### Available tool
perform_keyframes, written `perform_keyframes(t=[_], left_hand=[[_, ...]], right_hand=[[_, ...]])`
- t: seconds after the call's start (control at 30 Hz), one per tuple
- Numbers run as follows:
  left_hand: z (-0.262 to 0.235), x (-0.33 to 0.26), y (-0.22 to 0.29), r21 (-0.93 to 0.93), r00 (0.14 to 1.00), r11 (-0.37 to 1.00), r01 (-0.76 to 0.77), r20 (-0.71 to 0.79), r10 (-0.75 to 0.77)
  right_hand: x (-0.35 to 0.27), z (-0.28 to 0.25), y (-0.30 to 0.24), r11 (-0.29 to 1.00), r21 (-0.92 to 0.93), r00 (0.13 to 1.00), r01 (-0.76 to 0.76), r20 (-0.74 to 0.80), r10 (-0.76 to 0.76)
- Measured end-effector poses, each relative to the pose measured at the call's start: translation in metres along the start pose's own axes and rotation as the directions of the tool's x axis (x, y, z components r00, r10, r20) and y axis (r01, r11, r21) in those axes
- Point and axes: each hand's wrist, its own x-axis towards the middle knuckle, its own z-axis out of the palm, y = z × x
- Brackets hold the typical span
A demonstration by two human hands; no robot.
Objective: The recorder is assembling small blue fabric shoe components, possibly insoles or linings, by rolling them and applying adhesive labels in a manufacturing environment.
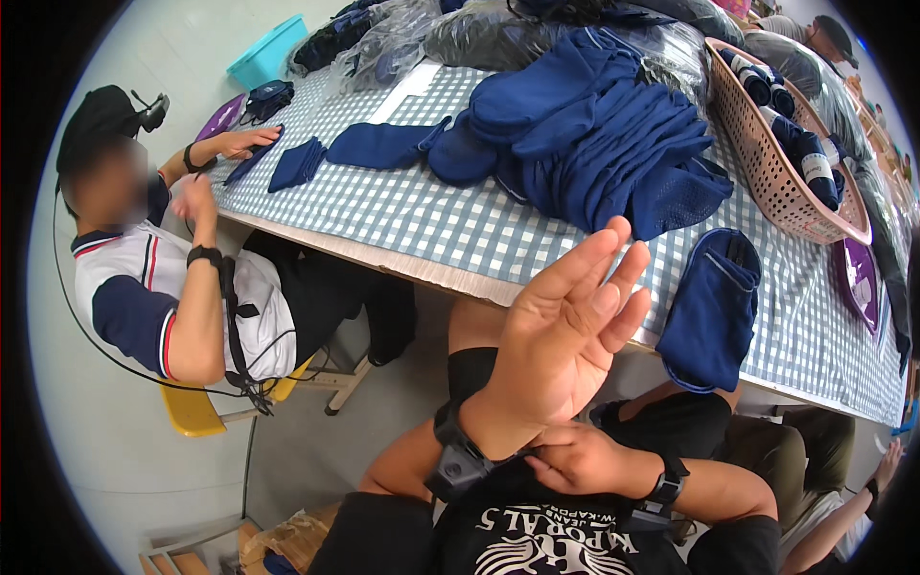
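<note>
My left hand point(565, 335) is raised in front of the table edge, palm toward me, fingers stretched out and holding nothing. My right hand point(592, 462) is closed at the left wrist, its fingertips pinching the strap of a black wristband point(465, 458) with a small box on it. Just beyond and right of my left hand lies a flat navy fabric piece point(711, 311), sock-like in outline, overhanging the table's near edge. A large heap of similar navy fabric pieces point(604, 144) is spread beyond my fingertips.
A pink perforated basket point(767, 177) of rolled navy bundles stands at the right, near a purple tray point(856, 286). Plastic-wrapped bundles point(498, 40) line the back of the checked table point(383, 225). At the left a seated co-worker point(182, 278) handles navy fabric. Another person's arm point(843, 522) shows lower right.
</note>
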Motion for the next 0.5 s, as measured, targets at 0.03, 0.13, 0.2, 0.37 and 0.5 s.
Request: perform_keyframes(t=[0.03,0.13,0.2,0.37,0.5], left_hand=[[-0.003,-0.002,0.0,0.004,1.0,1.0,-0.003,-0.002,0.003],[-0.012,-0.008,-0.005,-0.314,0.982,0.933,0.176,-0.01,-0.188],[-0.01,-0.007,0.002,-0.321,0.989,0.936,0.145,0.032,-0.142],[-0.002,-0.009,0.02,-0.441,0.98,0.886,0.142,0.188,-0.063],[0.018,-0.022,-0.016,-0.532,0.9,0.754,0.385,0.398,-0.178]], right_hand=[[-0.005,0.002,0.004,0.997,0.061,0.998,-0.043,0.04,0.041],[-0.004,-0.002,0.0,0.988,0.14,0.998,-0.059,0.044,0.053],[-0.003,-0.004,-0.001,0.983,0.178,0.998,-0.041,0.046,0.033],[-0.007,-0.014,-0.003,0.945,0.314,0.994,-0.09,0.094,0.063],[-0.024,-0.008,0.016,0.997,0.049,0.998,-0.054,-0.011,0.054]])
